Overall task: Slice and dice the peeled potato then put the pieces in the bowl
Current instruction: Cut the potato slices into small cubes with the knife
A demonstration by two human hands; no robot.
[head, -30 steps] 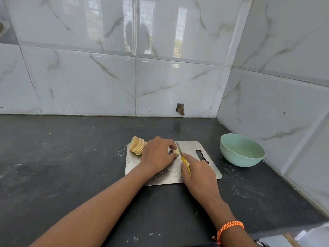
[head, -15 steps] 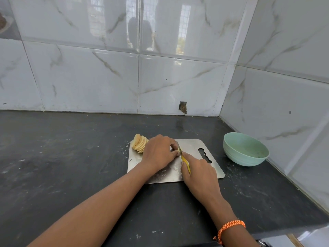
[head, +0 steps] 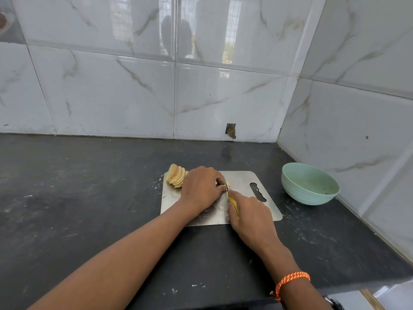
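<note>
Fingers of the left hand (head: 201, 189) are curled over the potato end (head: 227, 183), largely hidden beneath them; the slices (head: 176, 179) are fanned just behind the knuckles. Fingers of the right hand (head: 250, 214) are closed round the yellow-handled knife (head: 232, 201), its blade barely visible between the fingertips. All rests on the steel cutting board (head: 241, 179) on the table (head: 89, 198); the green bowl (head: 309, 184) stands apart, right of the fingers.

One camera sits on my head, looking forward and down across the dark counter (head: 89, 198) into a tiled wall corner (head: 277, 130). Its wide angle bends the tile lines. My forearms enter from the bottom edge, and the cutting board (head: 241, 182) lies near centre, close below me. No second view exists.
</note>
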